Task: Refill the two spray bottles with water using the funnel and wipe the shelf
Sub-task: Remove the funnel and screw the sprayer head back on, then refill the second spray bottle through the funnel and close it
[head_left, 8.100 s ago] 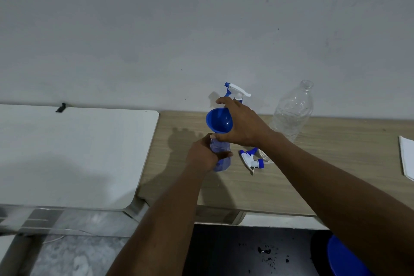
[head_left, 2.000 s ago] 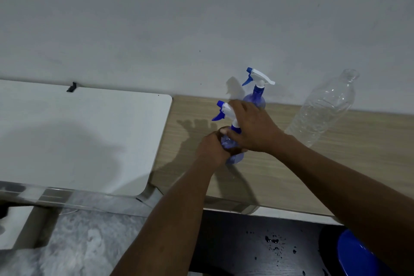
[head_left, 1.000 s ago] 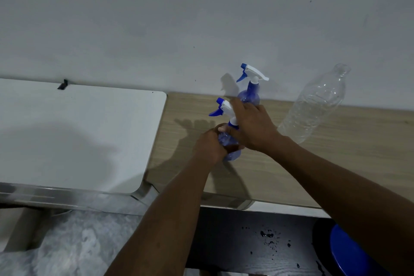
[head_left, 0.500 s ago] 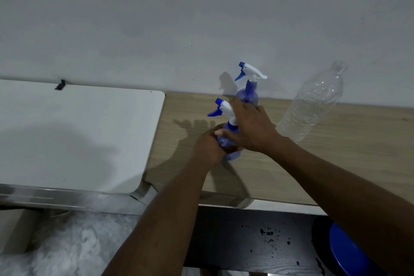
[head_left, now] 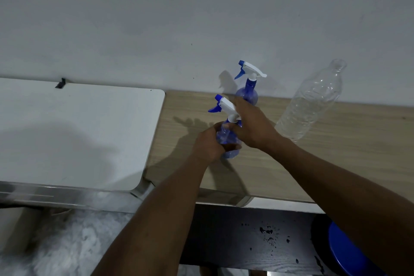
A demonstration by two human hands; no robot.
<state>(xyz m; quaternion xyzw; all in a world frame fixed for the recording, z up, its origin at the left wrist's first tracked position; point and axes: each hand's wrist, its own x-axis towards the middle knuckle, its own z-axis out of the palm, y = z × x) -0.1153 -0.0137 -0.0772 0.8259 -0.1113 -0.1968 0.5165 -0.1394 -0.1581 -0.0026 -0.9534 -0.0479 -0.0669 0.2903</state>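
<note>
A small blue spray bottle (head_left: pixel 226 138) with a white and blue trigger head stands on the wooden shelf (head_left: pixel 336 152). My left hand (head_left: pixel 210 143) grips its body from the left. My right hand (head_left: pixel 253 125) holds the neck and the trigger head from the right. A second blue spray bottle (head_left: pixel 247 92) with its trigger head on stands upright behind them, close to the wall. The funnel is not in view.
A clear plastic water bottle (head_left: pixel 311 101), uncapped, stands right of the spray bottles by the wall. A white tabletop (head_left: pixel 78 132) adjoins the shelf on the left. Below are a dark surface with water drops (head_left: pixel 268 235) and a blue round object (head_left: pixel 349 253).
Earlier the funnel sat in the bottle and the trigger head lay on the shelf; now the trigger head is on the bottle. Over the last second both hands have kept their hold with little movement.
</note>
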